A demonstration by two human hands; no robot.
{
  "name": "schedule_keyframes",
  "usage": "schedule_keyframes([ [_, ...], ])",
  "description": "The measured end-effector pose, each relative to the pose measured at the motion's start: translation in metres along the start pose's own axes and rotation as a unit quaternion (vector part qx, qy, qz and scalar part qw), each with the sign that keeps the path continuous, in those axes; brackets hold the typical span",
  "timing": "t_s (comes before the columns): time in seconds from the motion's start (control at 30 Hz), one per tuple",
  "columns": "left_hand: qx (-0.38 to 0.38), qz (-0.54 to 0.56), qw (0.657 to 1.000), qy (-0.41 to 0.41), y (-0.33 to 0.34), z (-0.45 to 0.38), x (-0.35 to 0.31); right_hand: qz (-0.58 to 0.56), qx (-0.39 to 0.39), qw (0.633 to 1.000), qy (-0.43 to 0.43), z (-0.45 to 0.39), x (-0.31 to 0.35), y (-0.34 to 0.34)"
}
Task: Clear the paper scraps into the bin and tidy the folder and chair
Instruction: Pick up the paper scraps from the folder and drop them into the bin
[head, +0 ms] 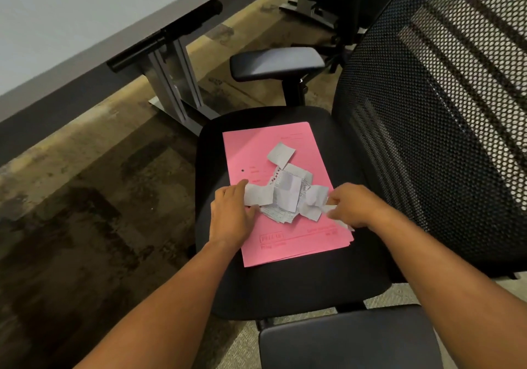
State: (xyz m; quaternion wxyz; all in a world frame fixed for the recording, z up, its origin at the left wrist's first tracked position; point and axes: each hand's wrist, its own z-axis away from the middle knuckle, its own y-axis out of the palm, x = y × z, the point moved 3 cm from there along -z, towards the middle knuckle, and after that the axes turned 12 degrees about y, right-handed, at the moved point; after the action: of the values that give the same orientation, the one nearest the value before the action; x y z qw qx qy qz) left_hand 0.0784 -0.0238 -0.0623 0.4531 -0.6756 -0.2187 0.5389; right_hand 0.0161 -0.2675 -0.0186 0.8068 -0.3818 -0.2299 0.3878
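A pink folder lies flat on the black seat of an office chair. A heap of torn white paper scraps sits on the folder's middle, with one loose scrap a little farther back. My left hand rests at the heap's left edge, its thumb and fingers pinching a scrap. My right hand is at the heap's right edge, fingers closed on a thin strip of paper. No bin is in view.
The chair's mesh backrest rises at the right, with one armrest behind the seat and another in the foreground. A white desk on a grey metal leg stands at the left over patterned carpet. Another chair's base is far back.
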Motion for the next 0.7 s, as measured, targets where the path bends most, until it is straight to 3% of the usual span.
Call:
schedule_keyframes([
  [0.1,-0.010,0.009,1.000,-0.021,-0.003,-0.003,0.001,-0.015,-0.038,0.998,-0.039,-0.009,0.008,-0.008],
  [0.23,0.044,-0.096,0.993,0.062,0.002,-0.001,-0.002,0.011,-0.067,0.996,-0.052,-0.026,0.019,0.010],
  [0.37,0.078,-0.125,0.984,0.099,0.009,0.000,-0.001,0.036,-0.110,0.993,-0.038,-0.033,0.016,0.028],
  [0.53,0.024,-0.164,0.976,0.142,0.002,0.003,0.002,-0.024,-0.136,0.990,-0.025,-0.033,0.005,0.030],
  [0.6,0.001,-0.151,0.980,0.127,-0.004,0.001,0.004,-0.054,-0.119,0.991,-0.011,-0.030,0.000,0.025],
  [0.7,-0.094,-0.079,0.990,0.073,-0.020,-0.006,-0.003,-0.061,-0.094,0.994,-0.016,-0.026,-0.004,0.016],
])
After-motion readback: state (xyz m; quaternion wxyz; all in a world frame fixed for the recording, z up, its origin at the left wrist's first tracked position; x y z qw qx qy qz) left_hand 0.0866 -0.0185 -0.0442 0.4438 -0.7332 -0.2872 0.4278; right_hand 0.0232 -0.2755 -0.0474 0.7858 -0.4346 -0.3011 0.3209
